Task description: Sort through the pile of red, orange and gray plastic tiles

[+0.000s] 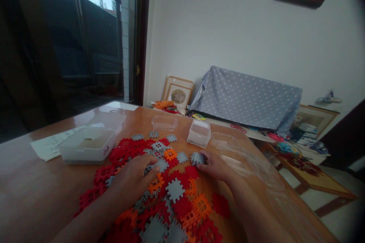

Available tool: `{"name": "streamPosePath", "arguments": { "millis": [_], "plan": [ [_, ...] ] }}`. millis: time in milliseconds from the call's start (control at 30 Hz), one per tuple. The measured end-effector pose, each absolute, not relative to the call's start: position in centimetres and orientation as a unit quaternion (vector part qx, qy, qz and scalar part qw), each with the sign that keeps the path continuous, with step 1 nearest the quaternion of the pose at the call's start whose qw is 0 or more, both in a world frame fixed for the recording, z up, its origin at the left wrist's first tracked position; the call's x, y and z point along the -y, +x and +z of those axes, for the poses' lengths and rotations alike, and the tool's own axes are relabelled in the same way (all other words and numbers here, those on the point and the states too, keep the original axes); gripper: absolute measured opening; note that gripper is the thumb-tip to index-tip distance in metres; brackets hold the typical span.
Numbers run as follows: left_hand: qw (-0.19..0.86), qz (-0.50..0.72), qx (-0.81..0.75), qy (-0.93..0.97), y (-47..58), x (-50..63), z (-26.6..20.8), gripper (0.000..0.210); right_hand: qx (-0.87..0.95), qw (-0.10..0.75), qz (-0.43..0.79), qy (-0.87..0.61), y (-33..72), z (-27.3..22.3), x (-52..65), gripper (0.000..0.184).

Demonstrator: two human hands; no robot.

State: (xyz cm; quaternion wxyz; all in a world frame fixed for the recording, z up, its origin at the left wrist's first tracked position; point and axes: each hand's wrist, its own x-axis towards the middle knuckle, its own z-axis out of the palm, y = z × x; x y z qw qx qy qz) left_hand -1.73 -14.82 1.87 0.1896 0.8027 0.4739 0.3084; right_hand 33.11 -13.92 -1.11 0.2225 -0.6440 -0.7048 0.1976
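Note:
Toothed plastic interlocking tiles in red, grey and orange lie in a loose heap on the wooden table [137, 119]. My left hand [132, 176] is over the heap's left side, thumb and forefinger apart, beside a grey tile [162, 165]; whether the fingertips touch a tile I cannot tell. At the heap's right edge my right hand [212, 164] grips a grey tile [196, 158] between thumb and fingers; it looks thick, perhaps several stacked. Close to it lie a single grey tile [182, 157] and an orange tile [170, 154].
A lidded clear box [85, 152] stands at left by paper sheets [42, 148]. Beyond the heap are a small clear box [199, 133] and a shallow clear tub [164, 123]. Several clear containers [239, 161] line the right edge. A dotted cloth [248, 97] covers something behind.

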Motion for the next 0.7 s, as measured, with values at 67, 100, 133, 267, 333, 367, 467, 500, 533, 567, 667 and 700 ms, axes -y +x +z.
{"name": "streamPosePath", "arguments": {
  "millis": [67,100,133,267,333,367,467,500,533,567,667,700],
  "plan": [
    [0.189,0.306,-0.473,0.804,-1.76,14.83,1.84,0.031,0.703,0.222,0.197,-0.646,33.02,-1.01,13.86,0.047],
    [0.19,0.306,-0.472,0.805,-1.79,14.84,1.85,0.031,0.703,0.221,0.197,-0.647,33.01,-0.96,13.83,0.044],
    [0.191,0.305,-0.471,0.806,-1.82,14.86,1.86,0.031,0.702,0.221,0.198,-0.647,33.03,-0.93,13.81,0.042],
    [0.191,0.305,-0.468,0.807,-1.91,14.87,1.91,0.032,0.697,0.221,0.203,-0.651,33.31,-0.95,13.84,0.038],
    [0.191,0.304,-0.467,0.808,-1.9,14.85,1.89,0.032,0.694,0.225,0.204,-0.653,33.49,-0.98,13.88,0.041],
    [0.191,0.304,-0.467,0.808,-1.88,14.84,1.88,0.032,0.693,0.227,0.204,-0.653,33.56,-0.97,13.9,0.044],
    [0.192,0.298,-0.467,0.81,-1.8,14.82,1.88,0.032,0.691,0.234,0.203,-0.653,33.59,-0.85,13.88,0.048],
    [0.192,0.296,-0.469,0.81,-1.77,14.82,1.9,0.032,0.691,0.235,0.202,-0.653,33.53,-0.8,13.86,0.049],
    [0.192,0.296,-0.471,0.809,-1.75,14.82,1.92,0.032,0.691,0.235,0.201,-0.654,33.43,-0.77,13.82,0.049],
    [0.193,0.295,-0.472,0.808,-1.74,14.83,1.96,0.032,0.69,0.234,0.198,-0.655,33.3,-0.76,13.79,0.048],
    [0.201,0.293,-0.472,0.807,-1.76,14.91,2.12,0.032,0.69,0.229,0.189,-0.66,32.87,-0.86,13.73,0.044],
    [0.202,0.293,-0.473,0.806,-1.78,14.96,2.17,0.032,0.69,0.227,0.187,-0.661,32.74,-0.92,13.73,0.044]
  ]
}}
